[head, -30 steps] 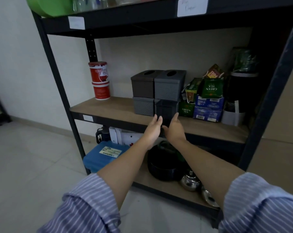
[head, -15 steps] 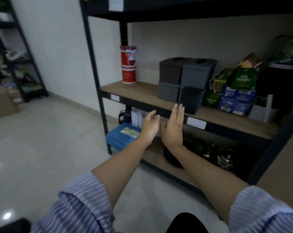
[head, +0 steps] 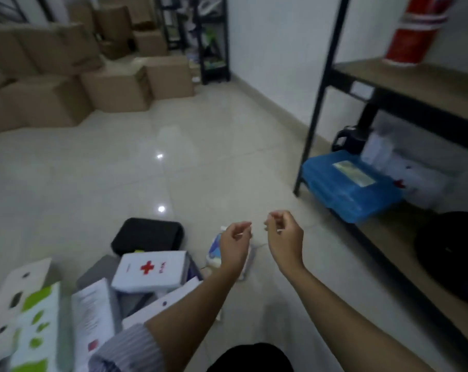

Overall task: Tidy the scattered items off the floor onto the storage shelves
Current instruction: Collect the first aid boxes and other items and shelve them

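Where both hands reached the shelf before, left hand (head: 234, 247) and right hand (head: 284, 241) hover, fingers loosely curled, empty.

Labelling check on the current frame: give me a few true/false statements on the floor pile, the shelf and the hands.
1. A white first-aid box with a red cross lies in the floor pile. True.
2. The blue case lies on the floor tiles. False: it sits on the rack's bottom shelf.
3. Both hands hold nothing. True: left hand and right hand hang loosely curled.
4. The black case is on the middle shelf. False: it lies on the floor.
5. Cardboard boxes are stacked at the far wall. True.
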A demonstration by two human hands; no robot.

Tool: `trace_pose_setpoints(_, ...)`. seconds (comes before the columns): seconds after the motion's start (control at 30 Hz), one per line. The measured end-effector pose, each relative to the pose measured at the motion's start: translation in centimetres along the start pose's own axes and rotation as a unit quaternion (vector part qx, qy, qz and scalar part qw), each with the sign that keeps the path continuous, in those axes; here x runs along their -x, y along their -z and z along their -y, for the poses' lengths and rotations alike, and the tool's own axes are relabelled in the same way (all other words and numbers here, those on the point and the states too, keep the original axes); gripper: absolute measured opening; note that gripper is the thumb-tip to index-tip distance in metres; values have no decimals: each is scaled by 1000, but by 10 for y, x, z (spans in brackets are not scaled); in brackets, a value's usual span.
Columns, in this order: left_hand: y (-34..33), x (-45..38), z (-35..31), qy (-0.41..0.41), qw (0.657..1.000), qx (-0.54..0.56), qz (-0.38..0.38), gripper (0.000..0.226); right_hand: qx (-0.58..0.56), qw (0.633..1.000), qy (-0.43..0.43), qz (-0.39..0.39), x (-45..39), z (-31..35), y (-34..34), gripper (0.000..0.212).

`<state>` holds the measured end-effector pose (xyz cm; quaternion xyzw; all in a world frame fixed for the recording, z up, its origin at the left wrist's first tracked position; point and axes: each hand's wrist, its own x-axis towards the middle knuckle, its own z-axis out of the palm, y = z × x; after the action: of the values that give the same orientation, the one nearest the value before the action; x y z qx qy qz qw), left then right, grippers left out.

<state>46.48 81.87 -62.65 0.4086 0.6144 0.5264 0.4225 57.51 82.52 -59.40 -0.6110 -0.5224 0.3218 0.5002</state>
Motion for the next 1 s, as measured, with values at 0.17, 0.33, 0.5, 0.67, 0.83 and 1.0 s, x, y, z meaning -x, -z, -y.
trace_pose_setpoints(0.17, 82, 0, 75, 37, 995, -57, -72, 14, -23, 994, -56, 92, 41, -51, -97, 18)
trace_pose_setpoints(0.33, 154, 30, 135, 17, 985, -92, -146, 23, -69, 973, -146, 165, 101, -85, -175, 20)
trace_pose_setpoints(0.5, 208, 56, 186, 12, 960, -158, -233, 22, -85, 965, -211, 134, 159, -101, -207, 19)
trace_pose_setpoints(0.67, 230, 52, 216, 1, 938, -338, -84, 61, -53, 954, -270, 120, 209, -132, -216, 21)
trace_pose_setpoints(0.83, 234, 50, 222, 3, 866, -501, 3, 81, 24, 931, -329, 159, 232, -170, -205, 23)
trace_pose_setpoints(1.0, 232, 53, 212, 44, 813, -576, 69, 90, -32, 880, -414, 232, 225, -181, -193, 45)
